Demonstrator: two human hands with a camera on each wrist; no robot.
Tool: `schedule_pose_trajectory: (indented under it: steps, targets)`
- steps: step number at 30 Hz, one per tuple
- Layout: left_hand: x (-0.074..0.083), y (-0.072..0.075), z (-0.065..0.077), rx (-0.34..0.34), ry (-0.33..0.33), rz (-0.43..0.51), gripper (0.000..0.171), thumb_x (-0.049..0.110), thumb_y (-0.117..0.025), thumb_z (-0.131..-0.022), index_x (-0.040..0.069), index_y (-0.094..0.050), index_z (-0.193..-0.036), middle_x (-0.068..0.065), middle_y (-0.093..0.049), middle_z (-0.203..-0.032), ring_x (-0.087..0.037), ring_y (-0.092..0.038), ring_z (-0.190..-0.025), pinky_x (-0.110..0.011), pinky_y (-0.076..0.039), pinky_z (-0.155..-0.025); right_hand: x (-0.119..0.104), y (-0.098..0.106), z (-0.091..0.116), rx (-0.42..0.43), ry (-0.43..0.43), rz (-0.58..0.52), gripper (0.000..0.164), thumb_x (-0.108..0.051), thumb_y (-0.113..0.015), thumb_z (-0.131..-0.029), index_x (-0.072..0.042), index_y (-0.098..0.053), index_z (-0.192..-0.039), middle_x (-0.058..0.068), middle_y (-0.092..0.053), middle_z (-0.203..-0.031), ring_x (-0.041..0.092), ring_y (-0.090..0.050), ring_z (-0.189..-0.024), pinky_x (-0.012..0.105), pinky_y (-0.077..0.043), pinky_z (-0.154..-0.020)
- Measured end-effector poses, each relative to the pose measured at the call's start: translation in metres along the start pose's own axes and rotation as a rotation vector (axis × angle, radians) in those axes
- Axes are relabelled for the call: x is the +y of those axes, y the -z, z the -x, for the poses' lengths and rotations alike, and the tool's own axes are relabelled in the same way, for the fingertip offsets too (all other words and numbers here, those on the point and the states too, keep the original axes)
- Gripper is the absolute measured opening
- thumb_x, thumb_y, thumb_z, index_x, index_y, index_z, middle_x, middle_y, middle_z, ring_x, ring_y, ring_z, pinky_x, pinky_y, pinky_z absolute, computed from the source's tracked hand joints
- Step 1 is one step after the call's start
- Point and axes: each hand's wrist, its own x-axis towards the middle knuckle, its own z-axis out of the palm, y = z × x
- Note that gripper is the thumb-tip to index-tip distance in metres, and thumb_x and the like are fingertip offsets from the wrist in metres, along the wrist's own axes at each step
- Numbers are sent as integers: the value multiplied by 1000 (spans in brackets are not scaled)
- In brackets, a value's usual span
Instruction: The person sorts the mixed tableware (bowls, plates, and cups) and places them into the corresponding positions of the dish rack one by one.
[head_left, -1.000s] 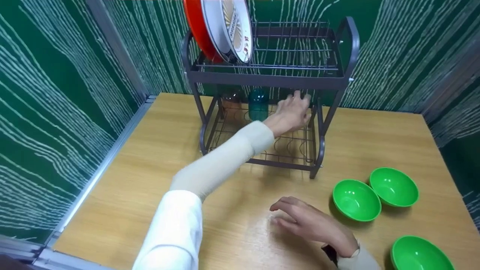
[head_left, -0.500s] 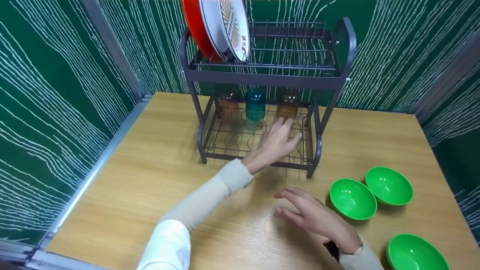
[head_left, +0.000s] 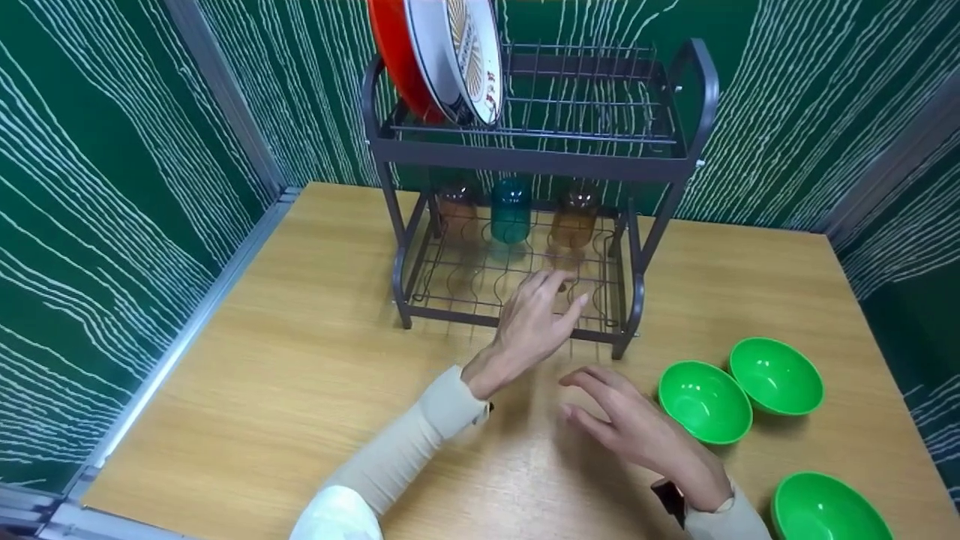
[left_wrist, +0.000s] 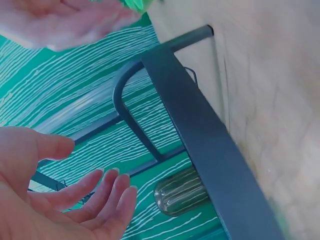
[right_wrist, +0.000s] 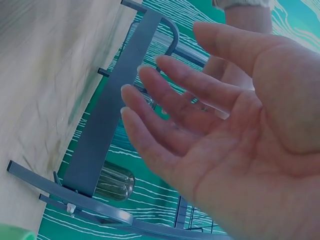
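Observation:
My left hand (head_left: 529,322) hovers at the front edge of the rack's lower shelf with fingers spread and relaxed, holding nothing. My right hand (head_left: 637,427), also holding nothing, is loosely curved above the table just left of a green bowl (head_left: 705,401). On the back of the lower shelf, three tinted glasses stand in a row, rounded ends up: a reddish-brown glass (head_left: 457,202), a teal glass (head_left: 511,210) and an amber glass (head_left: 575,216). Both wrist views show relaxed fingers and bare palms (right_wrist: 235,140), with the amber glass (left_wrist: 182,192) apart from the left hand.
The dark two-tier dish rack (head_left: 532,157) stands at the back of the wooden table (head_left: 300,360). A red plate (head_left: 397,67) and white plates (head_left: 480,82) lean upright on its upper left. Two more green bowls (head_left: 776,375) (head_left: 829,510) sit at right. Green patterned panels (head_left: 135,187) surround the table.
My left hand has drawn back from the lower shelf's back right toward me, and the amber glass there has come into view. The right hand has barely moved.

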Motion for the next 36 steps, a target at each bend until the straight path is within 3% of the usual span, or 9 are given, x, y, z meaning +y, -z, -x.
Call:
schedule_pose_trajectory:
  steps: [7,12,17,23,28,32,36]
  targets:
    - [-2,-5,18,17,20,43,30,29,-66,-101,9,-69,-123,-8,-70,-116,-20,-65,-106,-25,-54,-85,3,3,2,40,27,28,24,-15,-70,-98,-5,-67,-120,7,-66,-118,26,-63,-111,47,-54,-94]
    - [-3,-8,27,44,31,83,30,29,-67,-101,8,-70,-122,-8,-70,-110,-22,-66,-101,-26,-54,-82,6,6,2,31,-11,58,25,-18,-70,-99,-5,-68,-121,8,-66,-120,27,-63,-112,48,-54,-95]
    - [-1,-7,31,20,35,128,33,30,-66,-101,7,-68,-125,-10,-70,-109,-23,-66,-100,-26,-53,-83,9,16,3,12,-99,55,30,-22,-71,-99,-6,-68,-124,9,-65,-123,29,-63,-114,51,-53,-97]
    - [4,-13,36,-16,48,147,30,29,-66,-101,8,-69,-122,-7,-70,-109,-18,-65,-100,-25,-51,-85,18,28,13,75,-111,67,39,-20,-73,-97,-1,-64,-130,16,-63,-128,38,-59,-120,58,-49,-100]
    - [12,-22,46,-72,42,130,28,30,-66,-101,9,-70,-119,-4,-69,-105,-16,-64,-96,-19,-49,-77,24,31,27,110,-143,120,41,-17,-76,-95,1,-63,-130,17,-63,-126,37,-61,-113,57,-52,-95]
    - [17,-27,51,-100,33,123,24,31,-67,-101,10,-71,-112,-1,-69,-100,-14,-65,-91,-16,-47,-74,28,29,44,121,-215,163,46,-18,-78,-93,4,-61,-130,21,-62,-125,42,-59,-115,59,-52,-94]
    - [20,-33,53,-132,34,134,22,32,-67,-101,12,-72,-108,2,-70,-95,-11,-66,-86,-15,-47,-72,30,28,60,81,-360,191,53,-21,-77,-94,6,-57,-134,29,-56,-130,48,-54,-121,65,-48,-96]
